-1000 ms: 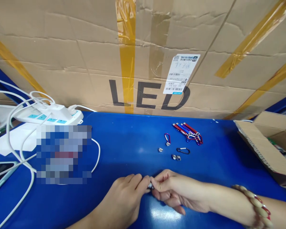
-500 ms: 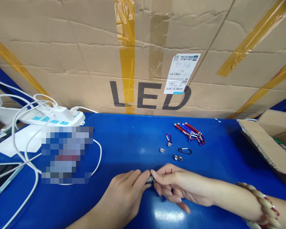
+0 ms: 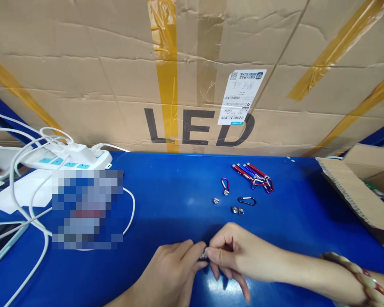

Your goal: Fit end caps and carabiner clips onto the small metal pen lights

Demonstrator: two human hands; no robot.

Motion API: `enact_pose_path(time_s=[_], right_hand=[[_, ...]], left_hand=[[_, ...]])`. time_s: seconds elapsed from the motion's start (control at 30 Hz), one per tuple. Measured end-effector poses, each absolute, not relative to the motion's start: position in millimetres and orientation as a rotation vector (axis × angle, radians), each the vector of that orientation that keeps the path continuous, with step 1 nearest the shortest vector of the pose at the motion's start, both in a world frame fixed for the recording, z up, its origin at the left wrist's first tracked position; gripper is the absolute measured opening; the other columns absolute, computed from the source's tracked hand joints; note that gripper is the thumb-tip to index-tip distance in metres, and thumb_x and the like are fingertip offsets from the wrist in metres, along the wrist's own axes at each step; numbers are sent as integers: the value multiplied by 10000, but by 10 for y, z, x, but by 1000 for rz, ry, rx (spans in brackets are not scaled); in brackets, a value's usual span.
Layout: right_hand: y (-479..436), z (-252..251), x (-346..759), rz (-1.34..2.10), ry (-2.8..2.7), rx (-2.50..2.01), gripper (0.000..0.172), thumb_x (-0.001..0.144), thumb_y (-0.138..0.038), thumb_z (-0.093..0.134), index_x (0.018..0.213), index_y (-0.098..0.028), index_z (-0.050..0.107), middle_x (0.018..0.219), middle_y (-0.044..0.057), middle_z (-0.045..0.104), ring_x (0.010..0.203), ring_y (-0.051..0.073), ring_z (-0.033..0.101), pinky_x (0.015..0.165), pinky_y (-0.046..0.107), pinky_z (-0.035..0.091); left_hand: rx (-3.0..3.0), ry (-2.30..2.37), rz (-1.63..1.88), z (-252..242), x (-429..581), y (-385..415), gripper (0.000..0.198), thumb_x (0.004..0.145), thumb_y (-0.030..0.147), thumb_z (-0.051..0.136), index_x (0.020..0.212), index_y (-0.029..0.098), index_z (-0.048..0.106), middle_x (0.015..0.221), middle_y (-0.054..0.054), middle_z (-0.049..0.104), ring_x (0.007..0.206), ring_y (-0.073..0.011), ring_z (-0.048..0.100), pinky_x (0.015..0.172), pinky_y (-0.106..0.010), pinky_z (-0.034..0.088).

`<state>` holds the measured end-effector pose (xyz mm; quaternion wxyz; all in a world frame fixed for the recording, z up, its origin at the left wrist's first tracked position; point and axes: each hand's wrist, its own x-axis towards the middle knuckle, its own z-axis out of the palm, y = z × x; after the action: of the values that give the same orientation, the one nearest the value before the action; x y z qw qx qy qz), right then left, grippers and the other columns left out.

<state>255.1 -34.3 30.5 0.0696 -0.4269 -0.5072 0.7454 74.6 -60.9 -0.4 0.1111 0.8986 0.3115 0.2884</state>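
Observation:
Near the bottom centre, my left hand (image 3: 174, 270) is closed round a small dark, ridged piece (image 3: 203, 256), mostly hidden by fingers. The thumb and forefinger of my right hand (image 3: 232, 253) pinch the same piece from the right, its other fingers hanging loosely below. Beyond the hands lie small silver parts (image 3: 237, 210), a black carabiner (image 3: 247, 200), a red and blue carabiner (image 3: 225, 185) and another small silver part (image 3: 215, 201). Farther back, several red and blue metal tubes (image 3: 251, 171) with clips lie side by side.
A large cardboard box (image 3: 115, 85) marked LED stands behind the blue table (image 3: 166, 192). At left are a white power strip (image 3: 67, 157), looping cables, a phone (image 3: 3, 238) and a blurred-out patch. An open cardboard box (image 3: 355, 187) sits at right.
Both hands have shifted slightly down, toward me, with the small piece between them. My right hand has turned, its knuckles raised higher. The whole view has moved a little.

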Motion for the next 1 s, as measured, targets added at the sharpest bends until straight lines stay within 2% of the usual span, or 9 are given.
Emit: enact_pose_path(time_s=[0.17,0.33,0.53,0.8,1.0], right_hand=[[-309,278,2491,2582,-934,-1219,396,735,-446,681,562,-111,563,404,-84,422,286,8,327,278,128,451],[-286,251,2493,2616,-778,-1163,349,791,-388,642,594,-111,563,417,-82,406,319,17,320,270,126,458],[-277,222,2505,2601,-778,-1148,368,805,-419,624,611,-111,566,409,-82,394,323,21,305,254,120,439],[-268,213,2501,2607,-773,-1125,357,819,-412,612,624,-117,562,412,-87,388,327,20,301,247,116,434],[-265,209,2516,2618,-774,-1045,413,683,-508,712,637,-120,576,417,-92,406,328,14,315,248,115,436]], left_hand=[[2788,930,981,-22,719,-598,234,890,71,324,894,119,553,539,-12,559,398,-146,511,358,-237,388],[2839,971,991,-17,689,-560,227,875,43,341,920,109,554,540,-12,566,396,-165,523,343,-267,422],[2766,958,995,-28,686,-532,232,914,84,353,1074,69,521,603,-31,617,446,-161,582,390,-261,488],[2663,972,944,-18,700,-536,241,946,142,318,1062,108,526,621,-37,626,477,-158,606,434,-248,505],[2561,983,903,-3,698,-531,211,923,127,339,962,141,546,638,-35,621,492,-166,587,449,-259,485]])
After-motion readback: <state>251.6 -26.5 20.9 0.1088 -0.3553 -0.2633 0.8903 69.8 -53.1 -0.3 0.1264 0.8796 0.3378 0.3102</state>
